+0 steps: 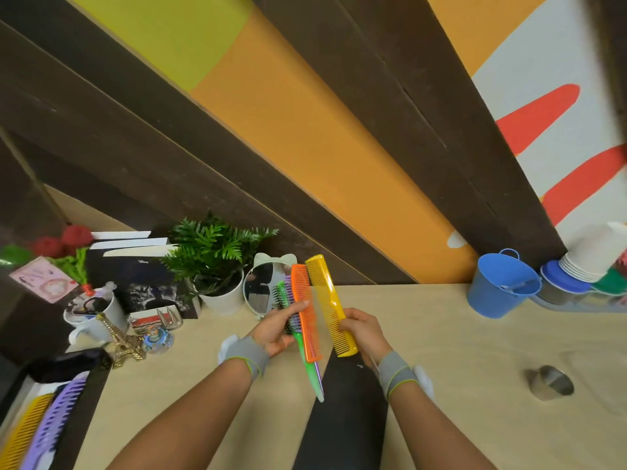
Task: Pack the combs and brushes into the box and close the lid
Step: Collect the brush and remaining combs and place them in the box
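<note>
Holding a bunch above the pale wooden table (441, 334), the left hand (274, 329) has its fingers wrapped around an orange comb (305, 317), a green brush (288, 313) and a purple one partly hidden behind. The right hand (361, 329) pinches a yellow comb (330, 303) just beside them. The box (51, 415) sits at the table's lower left edge, a yellow and a purple comb inside. Bare tabletop stretches right toward a blue bucket (498, 286) and a metal cup (551, 383).

Orange comb (304, 312), green brush (284, 305) bunched upright; yellow comb (330, 305) beside, tilted.
</note>
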